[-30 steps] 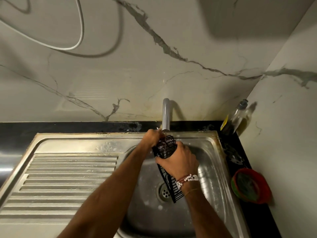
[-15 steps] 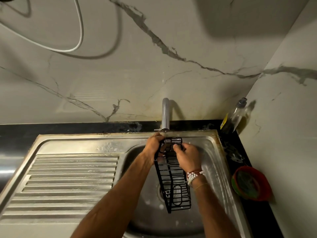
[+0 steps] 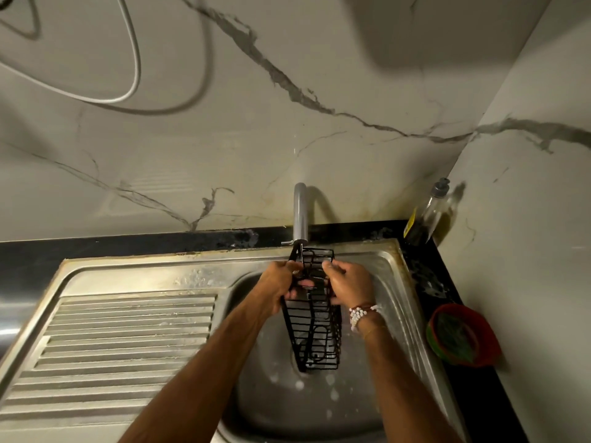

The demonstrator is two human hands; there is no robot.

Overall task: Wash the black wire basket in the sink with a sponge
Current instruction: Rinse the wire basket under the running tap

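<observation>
The black wire basket (image 3: 315,334) hangs lengthwise over the steel sink basin (image 3: 319,407), its top end right under the grey tap (image 3: 300,212). My left hand (image 3: 278,284) grips the basket's left side near the top. My right hand (image 3: 348,284), with a bead bracelet at the wrist, holds the right side opposite it. Water spots and foam flecks dot the basin floor. A green scrub pad lies in a red bowl (image 3: 462,335) on the right counter; no sponge shows in either hand.
A ribbed steel draining board (image 3: 112,346) fills the left side. A dish-soap bottle (image 3: 427,215) stands in the back right corner on the black counter (image 3: 486,398). Marble walls close in behind and at the right. A white cable (image 3: 134,59) loops on the back wall.
The basket turned from edge-on to hanging long and open-faced under the tap. My right hand shifted from covering its front to gripping its right side near the top.
</observation>
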